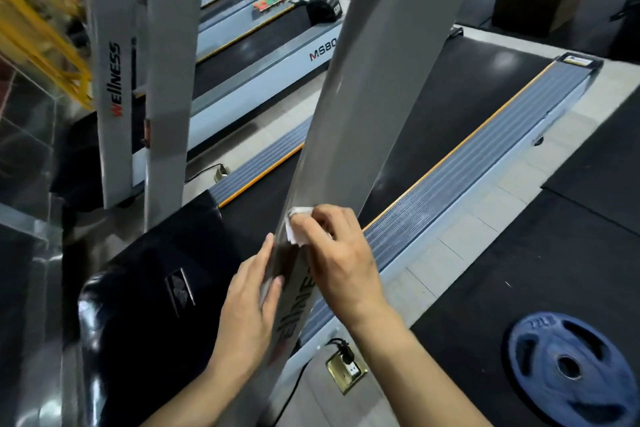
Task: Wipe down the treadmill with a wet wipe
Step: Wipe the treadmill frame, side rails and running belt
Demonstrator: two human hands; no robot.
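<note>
A grey upright post (374,87) of the treadmill rises through the middle of the view, above the black belt (460,94). My right hand (339,253) grips a crumpled white wet wipe (296,227) and presses it against the post low down. My left hand (252,298) lies flat with straight fingers on the post's left side, just below the wipe. The black motor cover (149,288) sits to the left of the post.
A second post marked WELLNESS (114,80) stands at the left. More treadmills (263,42) line up behind. A blue weight plate (568,367) lies on the black floor mat at the right. A power plug sits in a brass floor socket (346,366). A dark box (540,0) stands far right.
</note>
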